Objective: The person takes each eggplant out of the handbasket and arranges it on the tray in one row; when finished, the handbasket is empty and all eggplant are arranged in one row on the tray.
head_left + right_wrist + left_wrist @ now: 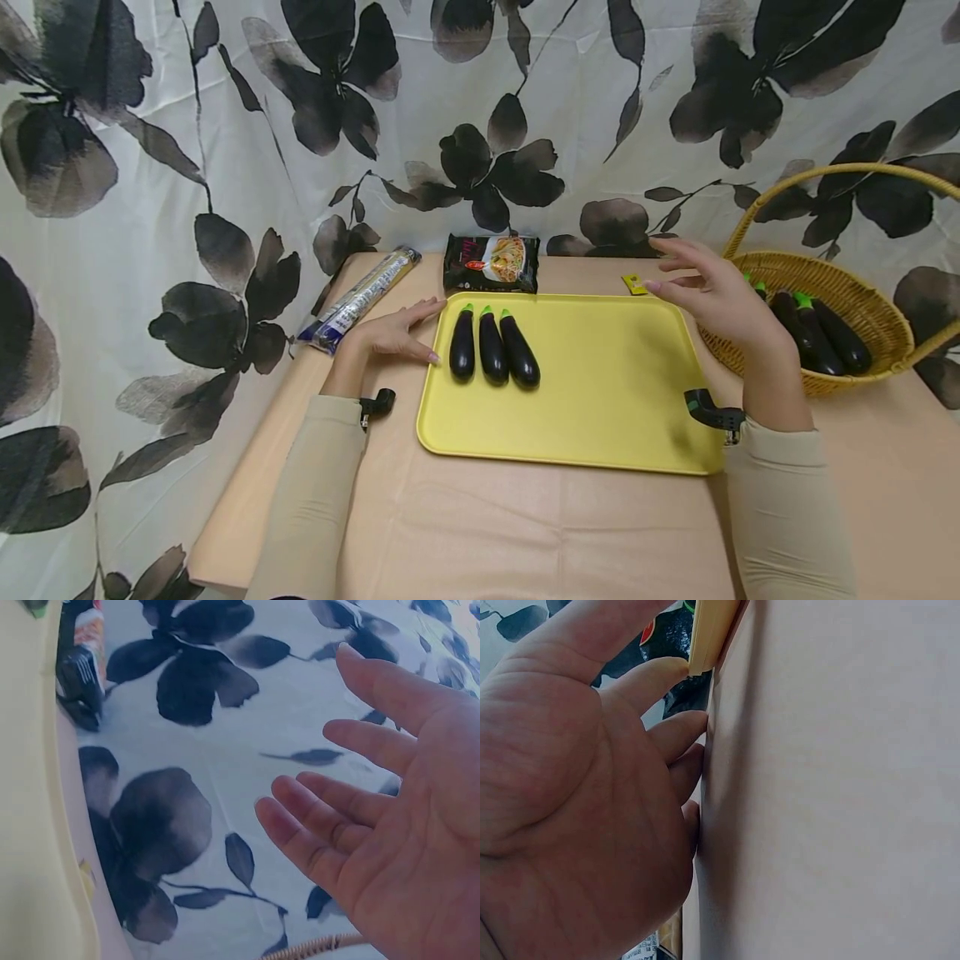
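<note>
Three dark eggplants (pixel 492 348) with green tops lie side by side at the left of a yellow tray (pixel 592 417). My left hand (pixel 392 333) is at the tray's left edge, its fingers extended and its thumb near the rim. In the left wrist view, that hand's fingertips (pixel 676 669) meet the tray's side (pixel 709 634) low over the table. My right hand (pixel 723 296) hangs in the air over the tray's far right corner, fingers loosely spread. Nothing is in its palm in the right wrist view.
On the right stands a wicker basket (pixel 892 321) with a tall handle and several eggplants (pixel 840 333) inside. Behind the tray are a black noodle packet (pixel 491 262) and a small yellow packet (pixel 633 285). A long silver-blue package (pixel 363 300) lies far left. A floral curtain (pixel 600 108) hangs behind.
</note>
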A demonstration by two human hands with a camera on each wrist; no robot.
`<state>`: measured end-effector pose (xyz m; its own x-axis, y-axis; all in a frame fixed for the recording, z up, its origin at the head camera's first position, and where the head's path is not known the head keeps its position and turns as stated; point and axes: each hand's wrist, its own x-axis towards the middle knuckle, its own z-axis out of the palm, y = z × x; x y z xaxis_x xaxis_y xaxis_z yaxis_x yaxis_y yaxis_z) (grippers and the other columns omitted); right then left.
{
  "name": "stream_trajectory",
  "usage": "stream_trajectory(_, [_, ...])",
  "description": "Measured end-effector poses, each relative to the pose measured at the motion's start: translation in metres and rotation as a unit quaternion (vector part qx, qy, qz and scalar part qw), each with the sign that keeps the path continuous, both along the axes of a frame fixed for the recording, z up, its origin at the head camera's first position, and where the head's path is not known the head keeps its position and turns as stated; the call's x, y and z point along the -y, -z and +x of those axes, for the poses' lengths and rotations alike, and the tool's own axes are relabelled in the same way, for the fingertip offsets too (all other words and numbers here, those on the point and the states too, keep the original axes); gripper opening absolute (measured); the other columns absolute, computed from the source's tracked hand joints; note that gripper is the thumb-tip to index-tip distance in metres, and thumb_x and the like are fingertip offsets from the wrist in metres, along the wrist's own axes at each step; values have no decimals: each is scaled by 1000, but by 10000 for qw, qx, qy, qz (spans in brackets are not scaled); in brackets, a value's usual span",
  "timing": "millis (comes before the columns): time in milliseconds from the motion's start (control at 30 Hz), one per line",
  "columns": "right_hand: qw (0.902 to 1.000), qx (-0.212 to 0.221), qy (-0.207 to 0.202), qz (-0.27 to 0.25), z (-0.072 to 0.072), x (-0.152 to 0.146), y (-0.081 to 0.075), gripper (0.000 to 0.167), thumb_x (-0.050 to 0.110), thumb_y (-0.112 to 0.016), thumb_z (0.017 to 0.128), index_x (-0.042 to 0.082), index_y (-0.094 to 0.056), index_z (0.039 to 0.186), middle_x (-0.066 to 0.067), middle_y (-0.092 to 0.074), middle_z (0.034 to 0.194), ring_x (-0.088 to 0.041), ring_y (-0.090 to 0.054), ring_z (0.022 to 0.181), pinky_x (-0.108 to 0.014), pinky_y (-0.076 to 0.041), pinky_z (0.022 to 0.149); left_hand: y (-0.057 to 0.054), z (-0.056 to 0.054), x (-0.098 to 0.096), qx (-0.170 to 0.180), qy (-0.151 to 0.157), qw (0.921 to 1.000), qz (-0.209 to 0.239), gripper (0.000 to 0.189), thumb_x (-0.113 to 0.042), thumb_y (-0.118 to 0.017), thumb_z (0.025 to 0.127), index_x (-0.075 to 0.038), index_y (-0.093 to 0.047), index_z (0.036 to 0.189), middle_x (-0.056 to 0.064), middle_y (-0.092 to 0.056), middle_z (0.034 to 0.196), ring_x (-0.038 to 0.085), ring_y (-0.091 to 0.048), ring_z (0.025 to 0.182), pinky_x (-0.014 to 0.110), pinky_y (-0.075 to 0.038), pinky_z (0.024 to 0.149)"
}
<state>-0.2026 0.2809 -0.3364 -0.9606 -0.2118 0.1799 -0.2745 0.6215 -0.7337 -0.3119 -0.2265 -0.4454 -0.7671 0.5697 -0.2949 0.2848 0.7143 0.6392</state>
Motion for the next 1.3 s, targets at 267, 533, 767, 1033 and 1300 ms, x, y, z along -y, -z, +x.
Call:
stream_trajectory(267, [9983,-362,417,191,4,-21,0,62,33,-67,103,25,-45,160,-11,-44,160,-37,-50,133,-13,-40,90,0,0,0,0,28,10000,26,120,-51,-91,75,-31,-19,168,2,-1,177,27,6,164,54,8,131])
stream_trajectory(533, [9938,-497,936,322,10,-50,1,60,37,-67,102,34,-45,158,-12,-51,152,-7,-52,119,-7,-37,83,0,0,0,46,-12,10000,51,119,-50,-92,75,-32,-20,168,0,-1,177,27,7,164,53,8,131])
stream_trajectory(767, [9926,-422,1134,34,15,-75,7,59,31,-67,103,27,-47,158,11,-58,133,9,-53,102,2,-40,77,-1,1,1,36,6,10000,49,119,-49,-92,75,-31,-20,168,1,-1,177,27,6,164,55,8,131])
stream_trajectory(1033, [9876,-62,1555,183,19,-99,14,62,41,-64,103,36,-41,160,22,-53,126,12,-48,98,0,-37,72,-1,1,0,7,34,10000,29,119,-48,-92,76,-29,-19,168,4,-1,177,30,7,163,57,8,130])
stream_trajectory(1300, [9779,191,2001,570,17,-112,27,66,52,-55,105,29,-35,164,-5,-54,131,3,-44,100,-62,-50,104,1,0,1,37,-31,10000,30,119,-50,-92,75,-31,-20,168,0,-1,177,28,8,164,57,7,131])
